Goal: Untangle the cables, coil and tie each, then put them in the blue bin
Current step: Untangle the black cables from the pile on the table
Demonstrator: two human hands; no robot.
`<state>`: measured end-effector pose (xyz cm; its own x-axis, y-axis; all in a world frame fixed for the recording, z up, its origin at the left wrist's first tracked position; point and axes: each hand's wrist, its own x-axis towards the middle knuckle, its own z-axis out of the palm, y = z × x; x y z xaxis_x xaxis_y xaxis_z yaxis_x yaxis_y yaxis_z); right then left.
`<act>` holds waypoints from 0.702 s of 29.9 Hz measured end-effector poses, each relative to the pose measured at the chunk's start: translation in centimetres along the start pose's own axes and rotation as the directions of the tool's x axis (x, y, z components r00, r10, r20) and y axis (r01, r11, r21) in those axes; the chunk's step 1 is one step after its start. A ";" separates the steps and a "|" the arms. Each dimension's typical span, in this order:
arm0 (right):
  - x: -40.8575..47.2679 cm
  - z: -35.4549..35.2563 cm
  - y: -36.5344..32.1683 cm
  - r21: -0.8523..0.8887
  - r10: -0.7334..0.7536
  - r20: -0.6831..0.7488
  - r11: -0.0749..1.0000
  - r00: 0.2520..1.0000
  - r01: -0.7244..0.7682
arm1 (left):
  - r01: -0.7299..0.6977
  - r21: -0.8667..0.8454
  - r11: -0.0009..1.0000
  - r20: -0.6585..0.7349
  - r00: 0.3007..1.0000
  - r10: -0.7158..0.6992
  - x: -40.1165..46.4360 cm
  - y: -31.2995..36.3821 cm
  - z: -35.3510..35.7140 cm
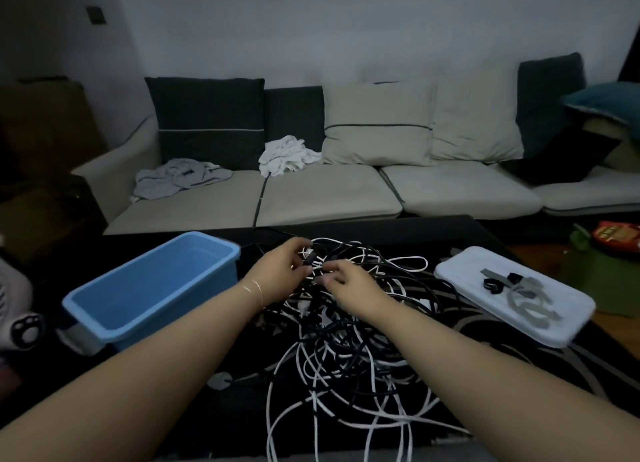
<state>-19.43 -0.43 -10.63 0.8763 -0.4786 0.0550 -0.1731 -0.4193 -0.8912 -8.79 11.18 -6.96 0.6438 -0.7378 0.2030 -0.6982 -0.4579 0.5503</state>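
Observation:
A tangled heap of black and white cables [349,344] lies on a dark patterned table. My left hand [277,271] is at the heap's far edge and pinches a dark plug with a white cable end. My right hand [349,285] is just beside it, fingers curled into the strands at the top of the heap. An empty blue bin [152,288] stands to the left of the heap. On the right lies a white lid [512,302] with several grey and black cable ties [519,288] on it.
A sofa [329,191] with cushions and crumpled cloths runs along the far side of the table. A red and green packet [613,236] lies on the floor at the right. A white object with a paw print [24,330] sits at the left edge.

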 end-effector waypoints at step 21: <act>-13.0 -1.9 -6.5 0.203 -0.158 -0.034 0.966 0.987 0.161 | -0.204 0.267 0.942 -0.048 0.973 0.225 -9.7 3.5 -6.0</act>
<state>-30.52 7.06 -4.72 0.8770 -0.4320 0.2102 0.0654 -0.3260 -0.9431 -15.59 19.72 -2.16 0.4845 -0.7973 0.3600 -0.8728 -0.4128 0.2604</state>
